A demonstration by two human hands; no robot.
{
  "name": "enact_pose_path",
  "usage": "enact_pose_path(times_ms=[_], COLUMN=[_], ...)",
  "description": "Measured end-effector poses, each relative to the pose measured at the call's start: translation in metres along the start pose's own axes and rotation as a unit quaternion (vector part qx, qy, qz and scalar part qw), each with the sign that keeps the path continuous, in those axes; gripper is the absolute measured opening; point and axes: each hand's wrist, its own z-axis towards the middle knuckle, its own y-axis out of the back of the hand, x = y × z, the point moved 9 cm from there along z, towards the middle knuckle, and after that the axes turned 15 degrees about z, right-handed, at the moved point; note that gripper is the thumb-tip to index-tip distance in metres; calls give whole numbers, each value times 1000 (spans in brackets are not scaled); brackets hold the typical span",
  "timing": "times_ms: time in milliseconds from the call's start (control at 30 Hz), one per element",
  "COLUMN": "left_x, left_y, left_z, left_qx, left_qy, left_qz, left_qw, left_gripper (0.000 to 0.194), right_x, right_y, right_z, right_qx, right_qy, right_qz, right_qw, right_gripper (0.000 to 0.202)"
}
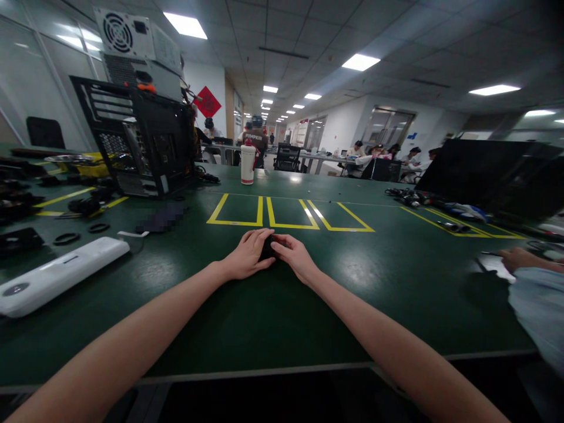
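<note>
My left hand (247, 254) and my right hand (296, 254) meet over the green table (264, 329), just in front of the yellow tape frames (291, 227). Between them is a small black object (267, 248), mostly covered by my fingers; what it is cannot be made out. The left fingers wrap over its far and left side, with the thumb along the near side. On its right side, the fingertips and thumb of my right hand close on it.
A white elongated device (66, 273) lies at the left, below a black computer case (150, 138). A white cup (247, 164) stands beyond the tape. At the right are cables (403, 195), a dark monitor (480, 173) and another person's hand (529, 258).
</note>
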Motion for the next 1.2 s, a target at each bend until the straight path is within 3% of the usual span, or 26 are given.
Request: enact_pose_path(times_ms=[167,533,767,967,1200], left_x=[0,-1,-2,-2,-1], left_y=[2,1,3,2,2], left_z=[0,0,0,-1,0], left_qx=[-2,0,-7,-10,-10], left_qy=[1,2,-2,-1,0], left_qz=[-5,-1,6,4,1], left_qw=[1000,1000,1000,1000,1000], left_gripper=[61,61,61,61,62], right_x=[-3,6,3,-4,5], right_y=[-2,-9,1,1,-8], right_z=[0,-5,3,4,-3], right_qx=[15,37,1,12,31], right_qy=[-24,19,45,20,25], right_qz=[28,32,3,-10,5], right_qw=[999,999,999,1000,999], right_gripper=[39,35,30,36,33])
